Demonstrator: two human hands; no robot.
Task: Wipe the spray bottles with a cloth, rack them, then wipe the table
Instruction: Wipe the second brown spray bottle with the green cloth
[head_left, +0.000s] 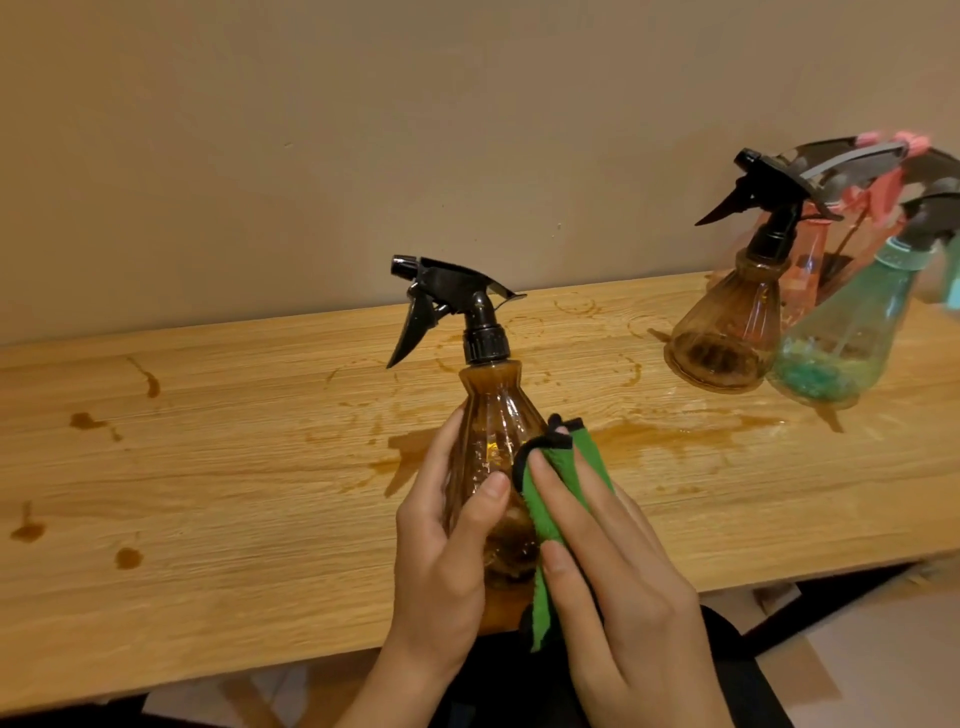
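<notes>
Two sets of fingers work on one amber bottle (493, 431). The left hand's (441, 561) fingers and thumb curl round the bottle's ribbed body and hold it upright, lifted above the near edge of the table (208, 493). The right hand (618, 597) pinches a green cloth (545, 509): its forefinger and thumb lie fairly straight on top of the fabric and press it against the bottle's right side, while the fabric covers the tips of the other fingers. A strip of cloth hangs down below the thumb.

Wiping looks under way on this bottle and not finished. Its lower body shows dark residue, and the black trigger head seems untouched by the cloth.

Farther out, at the right end of the table, stand a second amber bottle (727, 332), a teal bottle (841, 343) and a pink bottle (808, 260) behind them, close together. Whether they sit in a rack or have been wiped I cannot tell, as that corner is blurred and no rack is plainly visible.

Brown spills (654, 436), rings and drips mark the tabletop from left to right, so by my judgement the table wipe has not begun. Most of the task seems to lie ahead.
</notes>
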